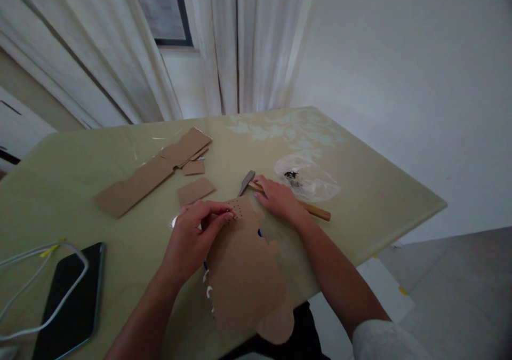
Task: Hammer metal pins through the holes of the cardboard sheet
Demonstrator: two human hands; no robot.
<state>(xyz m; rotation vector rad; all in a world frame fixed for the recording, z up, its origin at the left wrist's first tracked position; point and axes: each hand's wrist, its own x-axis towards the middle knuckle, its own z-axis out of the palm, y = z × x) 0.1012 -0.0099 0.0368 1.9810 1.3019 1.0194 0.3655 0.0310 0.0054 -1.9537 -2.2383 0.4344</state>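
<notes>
My left hand [199, 232] is closed in a pinch, with what looks like a small dark nail [228, 210] at its fingertips, mostly hidden. It is over the far end of a brown cardboard piece [248, 280], where rows of small dark dots [237, 206] show. The cardboard lies at the table's front, its rounded near end jutting past the edge. My right hand [277, 196] is closed over the wooden handle of a hammer [316, 211]. The hammer's grey metal head points left, just beyond the cardboard's far edge.
A clear plastic bag [316, 181] with small black pieces in it lies right of the hammer. Long cardboard strips [148, 178] and a small cardboard rectangle [196, 190] lie left. A dark tablet [72, 296] and white cable [82, 256] occupy the near left.
</notes>
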